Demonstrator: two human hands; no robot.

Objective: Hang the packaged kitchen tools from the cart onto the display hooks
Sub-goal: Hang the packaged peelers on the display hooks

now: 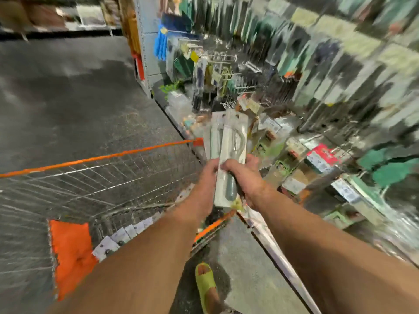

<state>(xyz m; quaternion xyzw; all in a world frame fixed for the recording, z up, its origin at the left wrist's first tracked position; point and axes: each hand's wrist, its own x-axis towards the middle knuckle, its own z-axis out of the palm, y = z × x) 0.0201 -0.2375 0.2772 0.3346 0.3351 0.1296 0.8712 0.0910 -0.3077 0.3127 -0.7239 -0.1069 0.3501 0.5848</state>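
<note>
Both hands grip 1 small stack of packaged tools (229, 155): left hand (205, 182) and right hand (246, 177) at the lower end, hang holes up, ready for the hooks (229, 74). Cart (97, 175) at left, more packs inside.

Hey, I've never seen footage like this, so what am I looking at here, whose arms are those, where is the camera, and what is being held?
There is no machine here. This one picture comes from a wide-angle camera worn on a person's head, looking forward and down, so the two bare arms are the wearer's own. The picture is blurred, probably by motion.

The left hand and right hand together grip a small stack of packaged kitchen tools, long pale cards with a grey-handled utensil on the front one.

On the left stands a wire shopping cart with orange trim; more packages lie inside it. On the right is a shop display wall with metal hooks carrying hanging goods. Below, a foot in a yellow-green sandal stands on the floor.
</note>
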